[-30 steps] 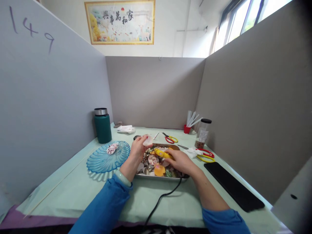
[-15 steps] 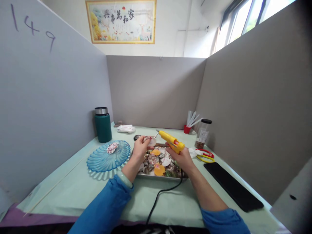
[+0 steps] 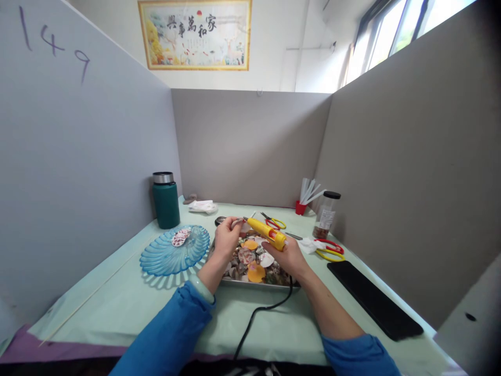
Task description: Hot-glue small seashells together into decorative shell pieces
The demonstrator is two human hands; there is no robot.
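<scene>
Between the fingertips of my left hand [image 3: 227,237] is a pale shell [image 3: 245,227], partly hidden behind the fingers and the tool. My right hand [image 3: 288,257] is wrapped round a yellow hot glue gun [image 3: 267,233], whose nozzle points left and meets the shell or sits right beside it. A black cord [image 3: 270,309] runs from the gun down to the table's front edge. Under both hands lies a metal tray [image 3: 254,285] full of mixed shells, among them an orange shell [image 3: 256,272] and a white shell [image 3: 266,260].
To the left, a blue scalloped glass plate [image 3: 156,259] carries a speckled shell [image 3: 180,237]; behind it stands a green bottle [image 3: 165,203]. At right are scissors [image 3: 331,250], a jar [image 3: 326,215], a black flat object [image 3: 371,297] and a red cup [image 3: 300,208] of glue sticks. Grey partitions enclose the table.
My right hand has brought the glue gun left and slightly down, its nozzle now at the shell. A second pair of scissors behind the gun has come into sight.
</scene>
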